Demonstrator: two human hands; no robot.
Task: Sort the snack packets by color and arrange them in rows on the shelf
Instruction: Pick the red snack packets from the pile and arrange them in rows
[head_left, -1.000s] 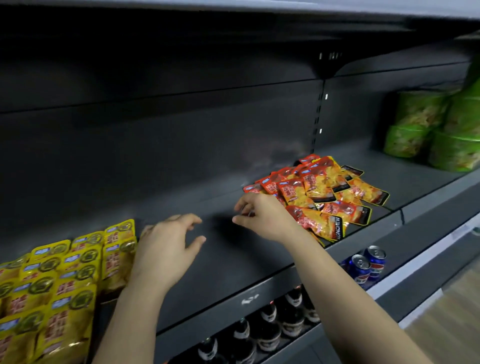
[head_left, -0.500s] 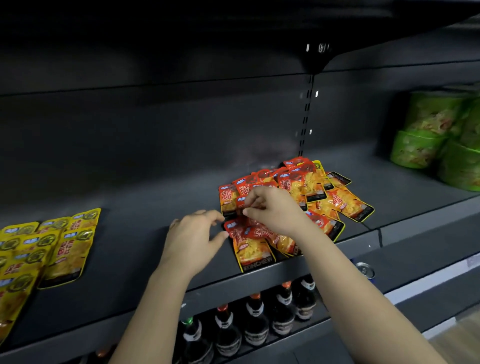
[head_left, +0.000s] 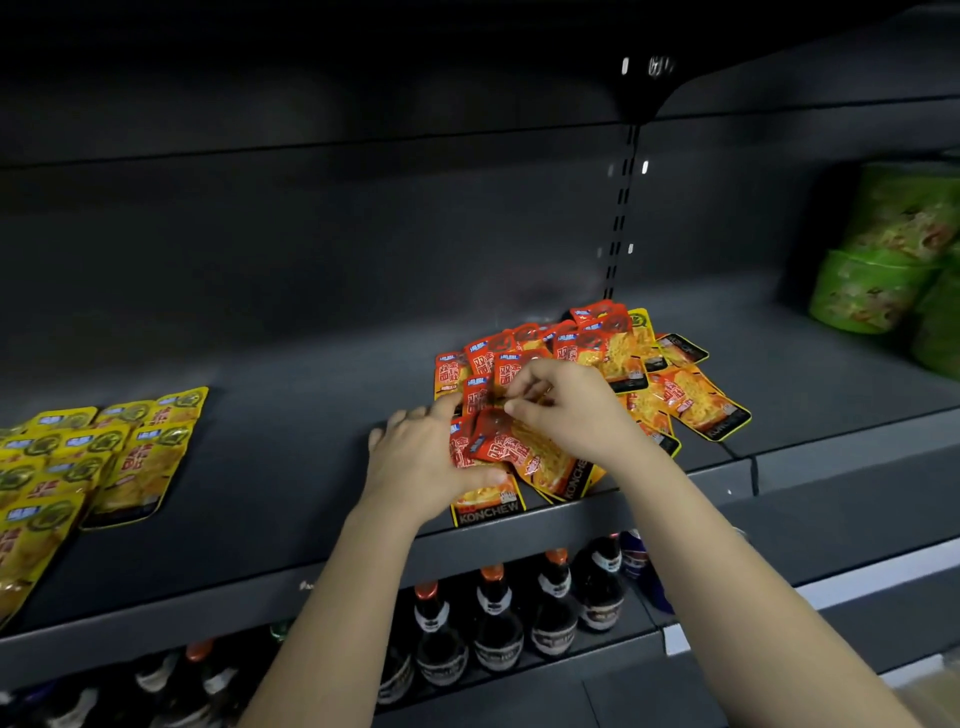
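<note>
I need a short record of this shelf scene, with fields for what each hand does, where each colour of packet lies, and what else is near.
left hand: rests on the front of the red packets, near the shelf edge
right hand: pinches one red packet by its top
red packets: loose overlapping pile, mid-shelf
yellow packets: rows at the left end
stray: one yellow packet at the back of the red pile
other: green packs at right; bottles on the shelf below
</note>
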